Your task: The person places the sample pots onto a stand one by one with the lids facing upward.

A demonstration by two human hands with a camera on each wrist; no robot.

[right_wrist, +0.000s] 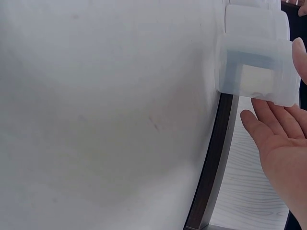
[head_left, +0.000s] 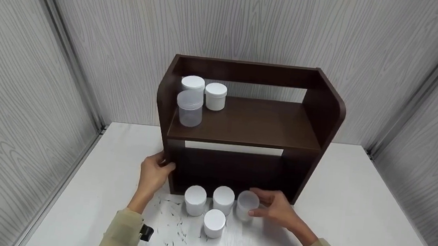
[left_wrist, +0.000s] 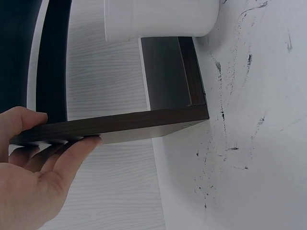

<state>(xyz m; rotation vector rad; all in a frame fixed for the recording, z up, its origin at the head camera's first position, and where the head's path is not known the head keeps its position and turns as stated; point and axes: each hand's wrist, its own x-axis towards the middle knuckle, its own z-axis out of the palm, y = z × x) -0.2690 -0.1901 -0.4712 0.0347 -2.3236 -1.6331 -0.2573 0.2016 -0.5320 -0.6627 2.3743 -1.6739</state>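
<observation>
My left hand [head_left: 152, 175] grips the left side panel of a dark brown two-tier shelf [head_left: 247, 123], the thumb inside and the fingers outside. Low in front of the shelf, my right hand [head_left: 277, 209] holds a translucent jar [head_left: 247, 206] from its right side, thumb in front and fingers behind. That jar [right_wrist: 256, 67] is upright; the right wrist view hides some fingertips behind it. To its left are a white lidded jar [head_left: 223, 199] and another white jar [head_left: 195, 201]. A third white jar [head_left: 214, 224] stands nearer.
On the upper tier's left side stand a translucent jar [head_left: 190, 110], a white jar [head_left: 193, 82] behind it and a smaller white jar [head_left: 216, 97] beside them. Dark scuff marks [left_wrist: 220, 88] streak the white table [head_left: 115, 193]. Grey wood-grain walls [head_left: 140, 19] enclose the back and sides.
</observation>
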